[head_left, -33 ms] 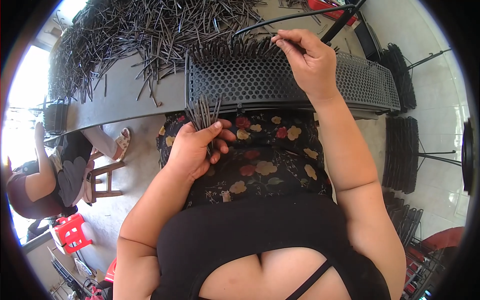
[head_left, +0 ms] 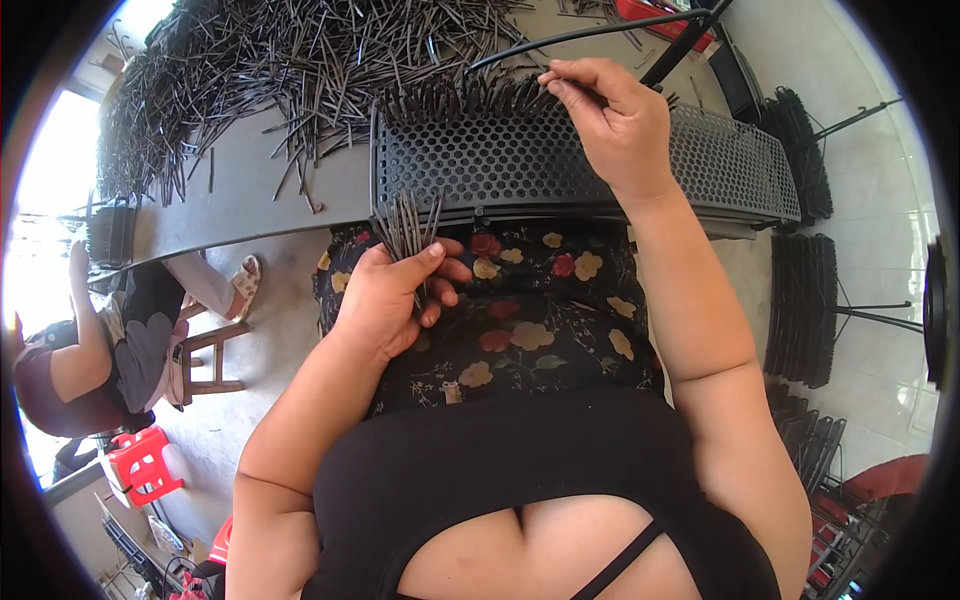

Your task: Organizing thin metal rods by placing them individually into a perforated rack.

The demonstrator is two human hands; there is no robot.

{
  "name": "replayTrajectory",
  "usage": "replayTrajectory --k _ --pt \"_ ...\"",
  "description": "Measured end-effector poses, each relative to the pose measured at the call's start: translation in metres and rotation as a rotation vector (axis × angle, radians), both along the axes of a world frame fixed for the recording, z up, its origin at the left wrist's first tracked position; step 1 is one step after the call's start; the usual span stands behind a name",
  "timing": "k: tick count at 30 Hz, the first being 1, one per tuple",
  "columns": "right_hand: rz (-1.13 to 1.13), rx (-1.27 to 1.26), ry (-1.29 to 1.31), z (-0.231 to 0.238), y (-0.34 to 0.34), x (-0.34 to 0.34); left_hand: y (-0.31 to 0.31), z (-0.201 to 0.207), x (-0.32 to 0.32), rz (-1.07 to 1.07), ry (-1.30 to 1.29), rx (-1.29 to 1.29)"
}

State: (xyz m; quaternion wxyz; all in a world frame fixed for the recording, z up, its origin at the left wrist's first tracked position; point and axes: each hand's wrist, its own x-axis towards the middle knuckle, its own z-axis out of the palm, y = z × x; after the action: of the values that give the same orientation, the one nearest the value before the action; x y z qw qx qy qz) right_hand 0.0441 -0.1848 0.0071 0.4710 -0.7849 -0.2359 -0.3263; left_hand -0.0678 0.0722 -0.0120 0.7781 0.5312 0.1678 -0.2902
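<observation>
My left hand (head_left: 395, 290) is closed round a bundle of thin dark metal strips (head_left: 406, 225), held upright over my lap by the table's near edge. At the table lies a long black perforated metal panel (head_left: 480, 165). Dark strips (head_left: 450, 103) stand in a dense row along the left part of the panel's far edge. At the right end of this row, my right hand (head_left: 620, 125) is raised with thumb and fingers pinched together. Whatever sits between those fingertips is too small to make out.
A big heap of loose dark strips (head_left: 290, 60) covers the table (head_left: 240, 185) at the far left. A black metal arm (head_left: 590, 35) crosses beyond the panel, near a red tray (head_left: 665, 20). Black racks (head_left: 800, 310) stand at right. Another person (head_left: 75, 370) sits left, near a red stool (head_left: 145, 465).
My right hand has shifted very slightly to the left along the row of strips. The left hand and its bundle are unmoved.
</observation>
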Motion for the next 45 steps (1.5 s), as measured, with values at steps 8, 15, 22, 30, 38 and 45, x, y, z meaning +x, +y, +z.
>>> replayTrajectory --k 8,15,22,30,38,45 --pt "0.041 -0.138 0.061 0.002 -0.002 0.008 -0.004 0.002 -0.004 -0.026 -0.021 0.044" --pt "-0.119 -0.568 -0.143 -0.002 -0.006 0.021 -0.011 0.009 0.001 -0.068 -0.072 0.069" --pt "-0.065 -0.219 0.184 0.009 0.017 -0.027 -0.018 0.021 0.012 -0.080 -0.173 0.015" --pt "0.341 0.509 0.844 0.012 0.037 -0.065 -0.029 0.022 0.011 -0.157 -0.178 -0.017" --pt "-0.082 0.350 0.242 -0.005 -0.019 -0.013 -0.010 0.003 0.011 -0.032 0.143 -0.196" --pt "-0.134 0.149 0.147 -0.011 -0.028 -0.013 -0.014 0.009 0.009 -0.001 0.116 -0.287"
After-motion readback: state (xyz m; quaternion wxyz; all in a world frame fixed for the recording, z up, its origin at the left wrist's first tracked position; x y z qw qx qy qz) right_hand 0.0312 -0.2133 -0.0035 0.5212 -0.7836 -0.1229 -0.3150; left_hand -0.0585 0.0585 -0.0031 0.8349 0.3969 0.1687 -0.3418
